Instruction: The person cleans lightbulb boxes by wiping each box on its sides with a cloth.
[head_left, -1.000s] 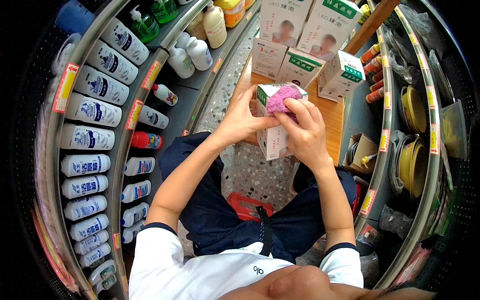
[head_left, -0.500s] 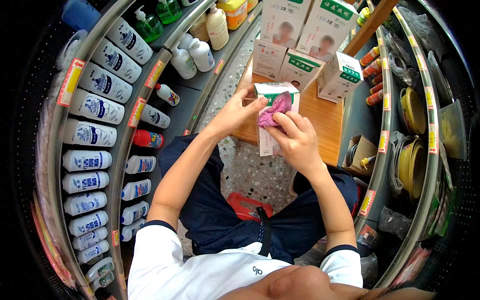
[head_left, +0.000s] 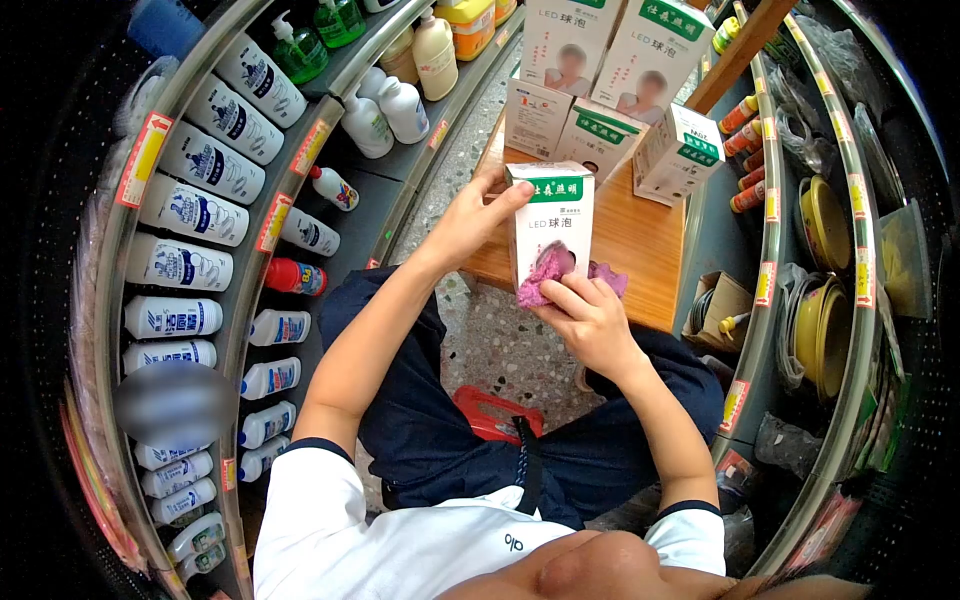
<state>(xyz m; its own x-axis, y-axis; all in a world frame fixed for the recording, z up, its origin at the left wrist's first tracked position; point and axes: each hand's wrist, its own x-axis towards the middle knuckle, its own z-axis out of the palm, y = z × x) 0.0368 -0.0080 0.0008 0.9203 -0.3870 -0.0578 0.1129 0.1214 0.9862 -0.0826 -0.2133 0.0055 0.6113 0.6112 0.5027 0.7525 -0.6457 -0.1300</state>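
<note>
A white and green LED bulb box (head_left: 552, 222) is held upright at the near edge of the wooden table (head_left: 640, 270). My left hand (head_left: 478, 222) grips its upper left side, thumb on the front and fingers behind. My right hand (head_left: 590, 318) pinches a purple cloth (head_left: 545, 275) against the lower front of the box; part of the cloth sticks out to the right. Similar boxes (head_left: 655, 50) are stacked behind, and another white and green box (head_left: 678, 155) stands to the right.
Shelves of white bottles (head_left: 190, 265) curve along the left. On the right, shelves hold orange-capped bottles (head_left: 745, 140), yellow round items (head_left: 825, 335) and a cardboard box (head_left: 718, 310). A wooden post (head_left: 742, 58) rises behind the table. Something red (head_left: 497, 412) lies between the legs.
My right hand has moved down with the cloth from the upper front of the box to its lower front. The box's green label and lettering now show. My left hand has barely moved.
</note>
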